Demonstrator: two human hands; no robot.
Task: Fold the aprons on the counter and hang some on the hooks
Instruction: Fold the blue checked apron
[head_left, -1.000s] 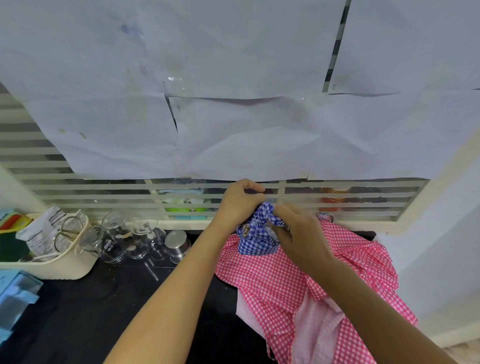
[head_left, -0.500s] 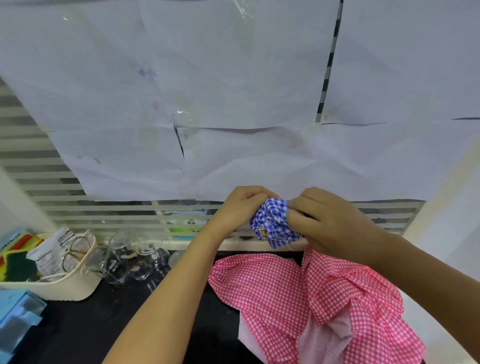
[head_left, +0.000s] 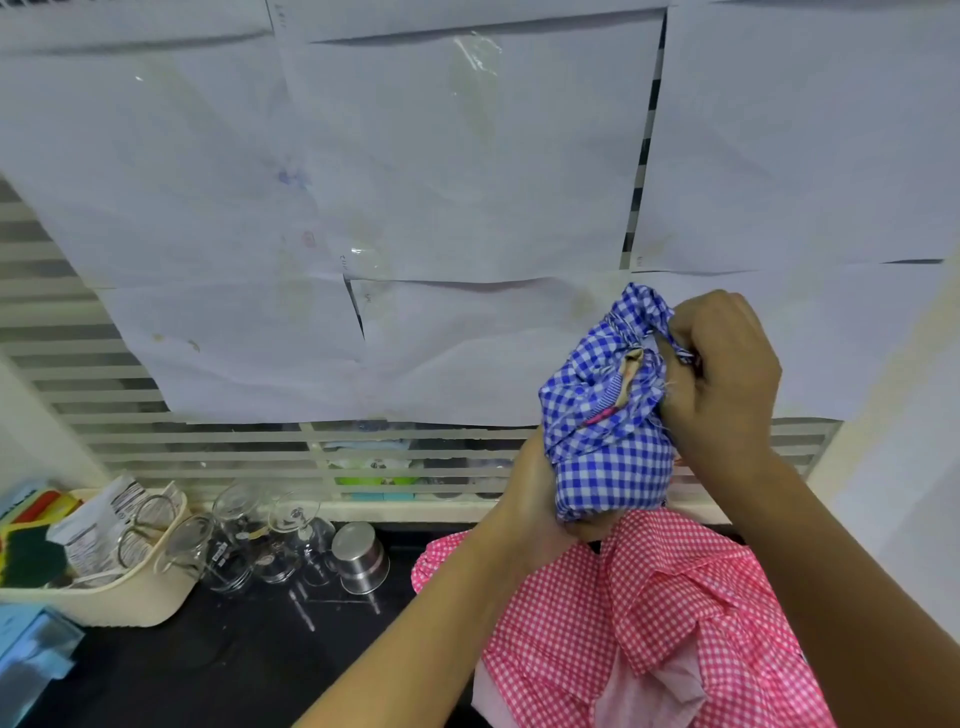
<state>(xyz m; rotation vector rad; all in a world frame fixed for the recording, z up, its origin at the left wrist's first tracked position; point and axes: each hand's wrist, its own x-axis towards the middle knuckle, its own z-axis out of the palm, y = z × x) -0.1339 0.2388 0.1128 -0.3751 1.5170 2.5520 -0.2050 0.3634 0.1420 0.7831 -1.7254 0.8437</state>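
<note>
A bunched blue-and-white checked cloth apron (head_left: 608, 436) is being held up above the black tabletop (head_left: 208, 654), in front of white paper sheets (head_left: 467, 182). The left grip (head_left: 535, 496) is being kept clamped round its lower part and the right grip (head_left: 722, 374) pinched on its gathered top. A crumpled pink-and-white checked apron (head_left: 675, 613) is lying on the tabletop directly below, near a steel cup (head_left: 358, 558).
</note>
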